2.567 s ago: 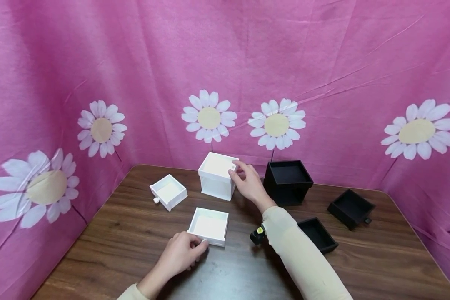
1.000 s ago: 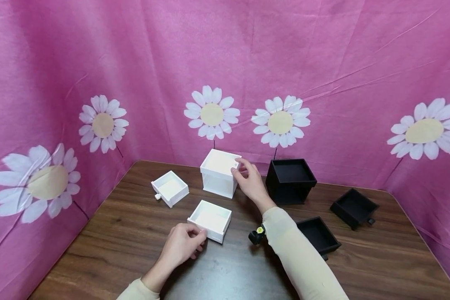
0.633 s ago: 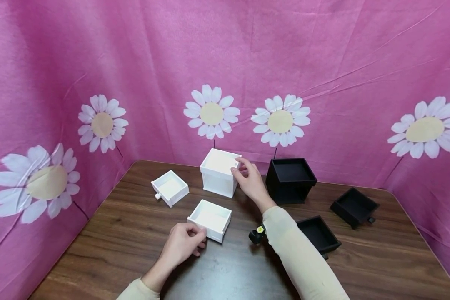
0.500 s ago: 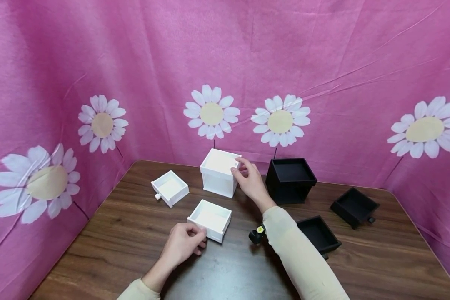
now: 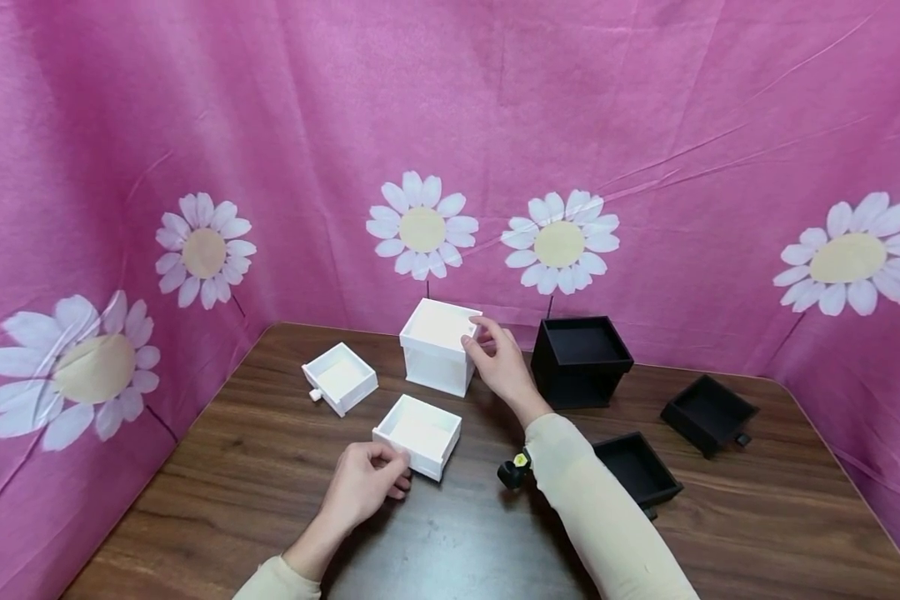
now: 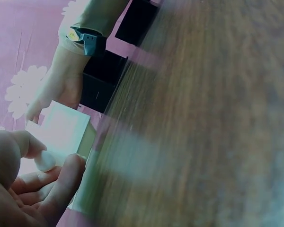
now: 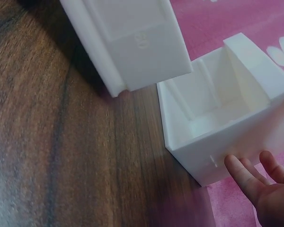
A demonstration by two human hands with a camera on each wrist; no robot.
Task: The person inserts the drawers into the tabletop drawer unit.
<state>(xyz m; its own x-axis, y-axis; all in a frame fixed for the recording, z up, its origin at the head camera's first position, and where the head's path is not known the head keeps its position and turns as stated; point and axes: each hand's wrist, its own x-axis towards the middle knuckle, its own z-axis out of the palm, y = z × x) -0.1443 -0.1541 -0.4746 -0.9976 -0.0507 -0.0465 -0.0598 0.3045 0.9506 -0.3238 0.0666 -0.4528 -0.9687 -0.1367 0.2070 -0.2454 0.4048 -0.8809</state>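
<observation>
My left hand (image 5: 363, 483) pinches the front of a shallow white drawer (image 5: 417, 433) between thumb and fingers; the exact grip point is partly covered. The drawer is held in front of a white box (image 5: 438, 346), apart from it, and looks slightly raised off the table. In the right wrist view the box (image 7: 203, 113) has an open front with a hollow inside and small rails. Thumb and forefinger of my right hand (image 5: 502, 362) hold the box's top right edge. Other fingers of the right hand (image 7: 270, 189) touch its side wall.
A second white drawer with a knob (image 5: 340, 377) lies to the left on the wooden table (image 5: 232, 467). At right stand a black box (image 5: 581, 362) and two black drawers, one farther right (image 5: 708, 414), one near the right sleeve (image 5: 637, 468). A pink flowered curtain (image 5: 307, 125) closes the back.
The left hand has turned the white drawer slightly and raised it, and in the last half second it has edged toward the white box. The right hand keeps its hold on the box.
</observation>
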